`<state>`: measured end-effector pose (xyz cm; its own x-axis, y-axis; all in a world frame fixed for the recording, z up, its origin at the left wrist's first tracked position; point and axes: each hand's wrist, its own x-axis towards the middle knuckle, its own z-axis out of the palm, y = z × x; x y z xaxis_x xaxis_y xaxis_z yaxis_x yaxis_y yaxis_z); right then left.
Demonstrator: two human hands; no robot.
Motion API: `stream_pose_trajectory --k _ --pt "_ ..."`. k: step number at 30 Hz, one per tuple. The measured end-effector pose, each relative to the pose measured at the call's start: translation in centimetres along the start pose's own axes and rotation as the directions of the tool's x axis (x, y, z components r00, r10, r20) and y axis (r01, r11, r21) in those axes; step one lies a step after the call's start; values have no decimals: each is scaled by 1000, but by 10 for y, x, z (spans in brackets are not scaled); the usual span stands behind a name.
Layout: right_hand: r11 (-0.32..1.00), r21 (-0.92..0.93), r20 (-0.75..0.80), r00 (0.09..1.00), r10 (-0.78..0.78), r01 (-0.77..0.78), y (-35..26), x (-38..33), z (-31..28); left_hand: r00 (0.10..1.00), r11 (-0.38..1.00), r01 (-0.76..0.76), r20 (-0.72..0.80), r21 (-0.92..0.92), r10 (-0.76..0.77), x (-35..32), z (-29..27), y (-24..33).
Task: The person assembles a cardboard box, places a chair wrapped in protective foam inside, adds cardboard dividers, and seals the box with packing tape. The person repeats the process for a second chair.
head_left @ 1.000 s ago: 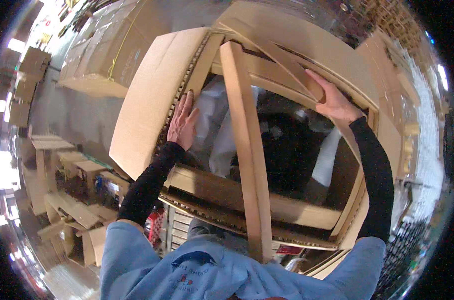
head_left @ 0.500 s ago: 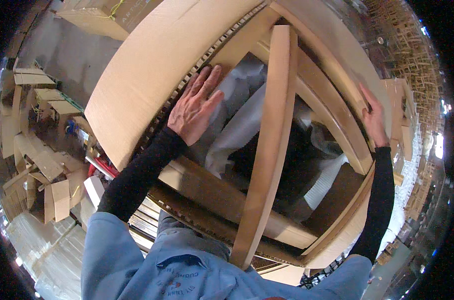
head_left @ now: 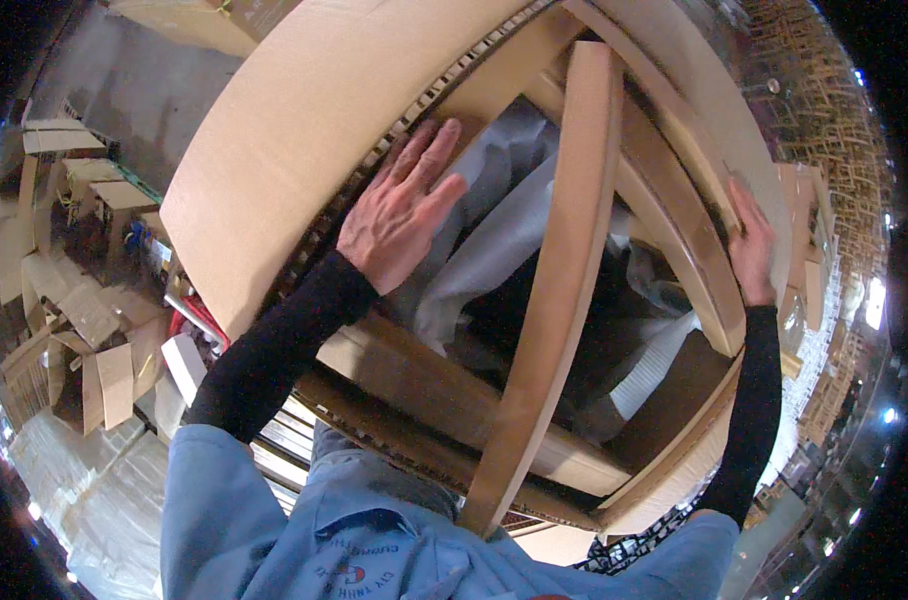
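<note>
A big cardboard carton (head_left: 264, 130) stands in front of me with its top flaps spread. My left hand (head_left: 399, 220) lies against the inner left wall, fingers stretched out and thumb apart, gripping nothing. At the right wall my right hand (head_left: 751, 250) presses its extended fingers along the cardboard edge. Between them a long cardboard bar (head_left: 564, 260) spans the opening from the far corner to its near side, its lower end close to my waist. Pale grey foam wrap (head_left: 499, 240) and a dark hollow show beneath the bar. Thick cardboard edge pieces (head_left: 674, 230) line the inside walls.
Flattened and opened cardboard boxes (head_left: 114, 385) are piled at the left, with a plastic-wrapped stack (head_left: 74, 500) nearer. Another carton (head_left: 204, 22) rests on the grey floor (head_left: 144, 75) at the far left. Stacked brown frames (head_left: 814, 120) fill the far right.
The far end of the long cardboard bar has shifted slightly right in view. Both hands keep nearly the same places on the carton walls.
</note>
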<state>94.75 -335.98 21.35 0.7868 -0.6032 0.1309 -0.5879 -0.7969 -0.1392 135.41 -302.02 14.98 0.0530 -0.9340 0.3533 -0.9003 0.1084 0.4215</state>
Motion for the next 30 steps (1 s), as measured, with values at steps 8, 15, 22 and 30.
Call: stream_pose_trajectory --k 8,15,22,30 --pt "987 -113 -217 967 -133 111 -15 31 52 998 991 -28 54 130 22 -7 0 -8" --pt "977 -153 -375 923 79 -146 -1 7 37 995 983 -27 99 180 9 2 15 -6" --pt "907 -191 -227 916 332 -376 -3 -39 47 987 991 -130 -93 22 132 -7 23 -31" --pt "176 912 265 858 440 -372 -255 -92 41 994 995 8 -104 -94 -18 23 0 0"
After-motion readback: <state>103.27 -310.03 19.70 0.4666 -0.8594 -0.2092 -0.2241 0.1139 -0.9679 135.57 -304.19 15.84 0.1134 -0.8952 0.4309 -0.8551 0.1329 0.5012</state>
